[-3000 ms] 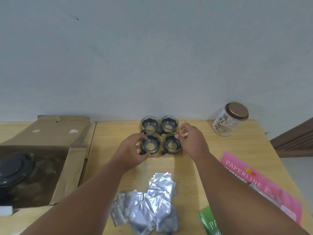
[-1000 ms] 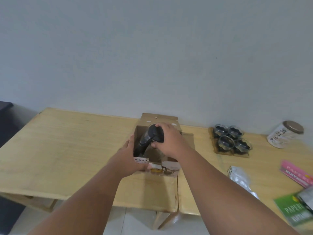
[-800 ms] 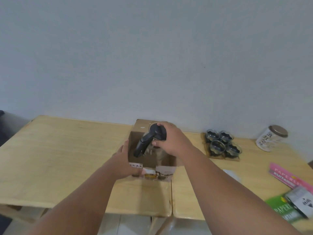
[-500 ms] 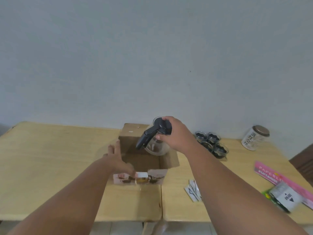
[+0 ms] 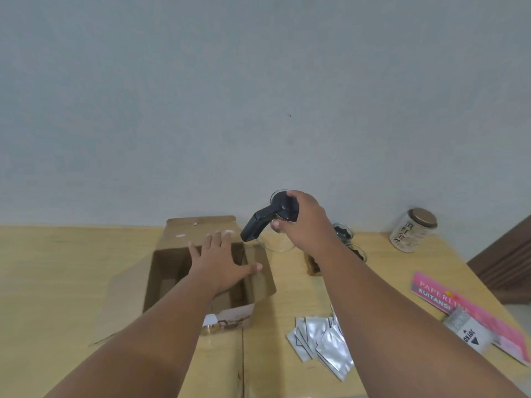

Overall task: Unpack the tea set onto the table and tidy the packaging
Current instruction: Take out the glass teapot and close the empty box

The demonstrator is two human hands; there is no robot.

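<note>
Wooden desk [image 5: 57,282]: left hand [image 5: 221,262] spread, released, over the open box [image 5: 201,234]; right of the box, right hand [image 5: 304,222] grasps the teapot [image 5: 283,206], its arm half hiding cups [image 5: 342,231]; sachets [image 5: 321,337], tin [image 5: 411,231] beyond

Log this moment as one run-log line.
step: unpack teapot | right hand: grips teapot from above, right of box | left hand: flat over open box | cups: on table

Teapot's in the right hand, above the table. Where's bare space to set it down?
Widest: bare table left of the box. Nearer: the strip between box and cups, under the teapot held by the right hand. Crowded: right side, with sachets, pink booklet and tin. The left hand is over the box opening.
</note>
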